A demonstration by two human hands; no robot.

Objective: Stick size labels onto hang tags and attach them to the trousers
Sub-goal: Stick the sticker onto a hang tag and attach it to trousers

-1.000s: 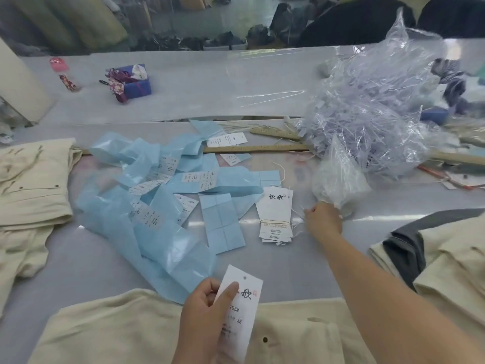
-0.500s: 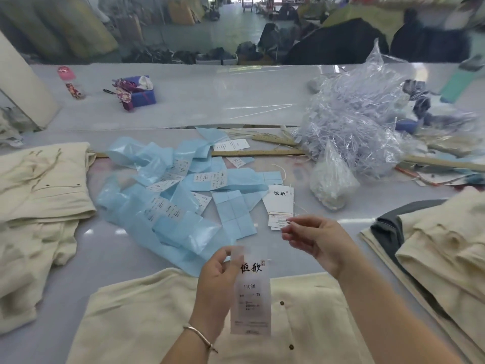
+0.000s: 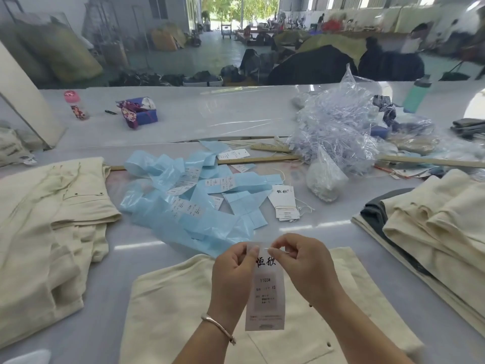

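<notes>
Head view: grey worktable (image 3: pixel 78 261) in a garment-piled warehouse hall.

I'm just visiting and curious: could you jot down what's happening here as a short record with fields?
Activity: a person working at the top of a hang tag
Left hand: pinches the tag's top left edge
Right hand: fingers pinched at the tag's top; what they hold is too small to tell
Tag print: 1103#, XS
Beneath: cream trousers on the table
Nearby: blue label backing strips, small stack of hang tags
</notes>
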